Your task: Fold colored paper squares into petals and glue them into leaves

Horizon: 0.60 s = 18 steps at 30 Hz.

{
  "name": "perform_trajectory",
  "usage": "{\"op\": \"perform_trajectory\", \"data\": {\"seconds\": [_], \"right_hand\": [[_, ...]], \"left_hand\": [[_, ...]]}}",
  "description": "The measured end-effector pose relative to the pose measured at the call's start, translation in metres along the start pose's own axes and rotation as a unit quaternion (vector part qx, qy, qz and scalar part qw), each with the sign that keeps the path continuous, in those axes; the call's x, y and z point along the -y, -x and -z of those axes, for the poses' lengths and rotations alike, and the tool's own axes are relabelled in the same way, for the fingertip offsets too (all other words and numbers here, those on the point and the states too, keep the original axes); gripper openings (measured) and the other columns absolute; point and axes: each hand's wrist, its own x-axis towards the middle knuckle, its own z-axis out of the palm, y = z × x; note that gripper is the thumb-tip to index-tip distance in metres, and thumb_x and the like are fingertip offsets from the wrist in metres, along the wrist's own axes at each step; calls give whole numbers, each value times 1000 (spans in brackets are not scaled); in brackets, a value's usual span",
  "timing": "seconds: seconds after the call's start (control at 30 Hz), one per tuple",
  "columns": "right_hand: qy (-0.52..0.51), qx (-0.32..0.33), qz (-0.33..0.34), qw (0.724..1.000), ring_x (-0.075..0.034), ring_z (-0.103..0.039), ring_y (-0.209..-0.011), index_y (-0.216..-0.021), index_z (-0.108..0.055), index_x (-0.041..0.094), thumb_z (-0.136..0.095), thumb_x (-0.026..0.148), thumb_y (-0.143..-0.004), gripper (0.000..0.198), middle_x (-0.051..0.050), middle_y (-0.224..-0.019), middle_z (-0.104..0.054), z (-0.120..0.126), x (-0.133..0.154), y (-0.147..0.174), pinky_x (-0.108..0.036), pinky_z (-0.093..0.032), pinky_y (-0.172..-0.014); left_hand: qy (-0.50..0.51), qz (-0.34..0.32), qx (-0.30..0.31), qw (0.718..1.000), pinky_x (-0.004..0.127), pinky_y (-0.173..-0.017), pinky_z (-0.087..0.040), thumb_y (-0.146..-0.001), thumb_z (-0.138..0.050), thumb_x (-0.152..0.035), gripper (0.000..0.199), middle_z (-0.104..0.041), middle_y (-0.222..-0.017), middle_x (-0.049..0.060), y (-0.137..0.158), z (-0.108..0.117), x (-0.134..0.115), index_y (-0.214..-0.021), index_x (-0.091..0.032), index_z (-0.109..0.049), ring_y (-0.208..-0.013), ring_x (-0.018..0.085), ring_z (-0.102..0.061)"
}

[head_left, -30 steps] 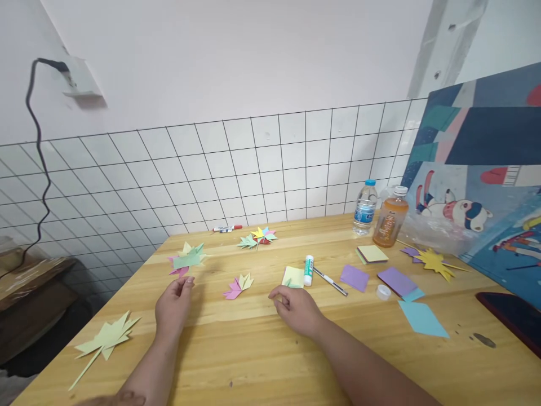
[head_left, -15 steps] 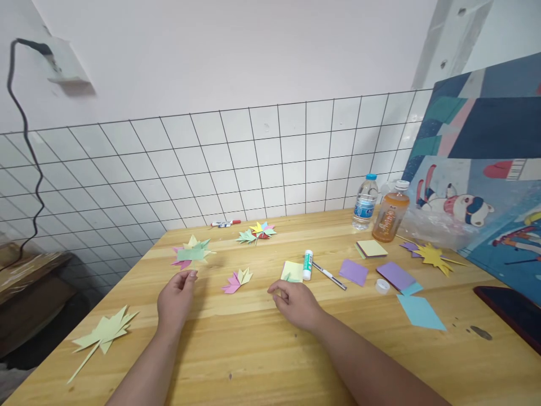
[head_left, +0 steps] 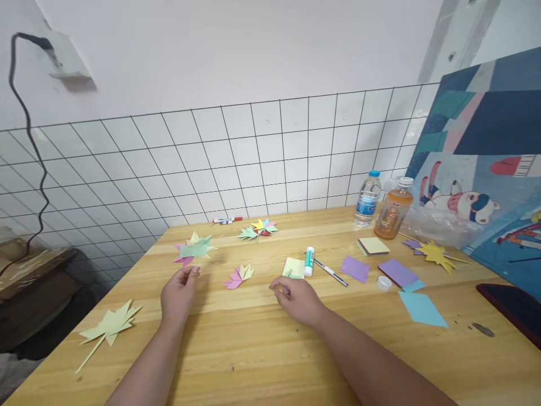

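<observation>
My left hand (head_left: 180,294) hovers over the table's left half, thumb and fingertips drawn together with nothing visible in them. Just beyond it lies a folded paper cluster (head_left: 185,257) of pink, yellow and green points, a green paper piece (head_left: 198,248) on top. My right hand (head_left: 298,300) is near the middle, fingers loosely curled, a gap showing between thumb and index finger. Behind its knuckles are a yellow paper square (head_left: 295,264) and a small green folded piece (head_left: 291,274), partly hidden. Between the hands lies a pink and yellow folded paper fan (head_left: 239,276).
A glue stick (head_left: 309,261) and pen (head_left: 332,273) lie right of centre, near purple paper (head_left: 355,269), a white cap (head_left: 384,283) and blue paper (head_left: 422,309). Two bottles (head_left: 367,200) (head_left: 393,211) stand behind. A yellow paper leaf (head_left: 110,324) lies at left, a phone (head_left: 509,310) at right.
The view has shifted slightly. Both hands keep nearly the same pose and place. The green paper on the cluster beyond my left hand looks tilted differently.
</observation>
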Motion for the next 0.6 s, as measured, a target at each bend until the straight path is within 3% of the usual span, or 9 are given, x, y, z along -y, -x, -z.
{"op": "perform_trajectory", "data": {"seconds": [0.6], "right_hand": [[10, 6, -9, 1000, -11, -47, -55, -99, -61, 27, -44, 23, -82, 24, 5, -57, -52, 1, 1, 1, -21, -28, -52]], "left_hand": [[15, 2, -2, 1000, 30, -66, -45, -72, -54, -49, 34, -72, -85, 5, 0, -1, 1, -85, -20, -67, -82, 26, -65]]}}
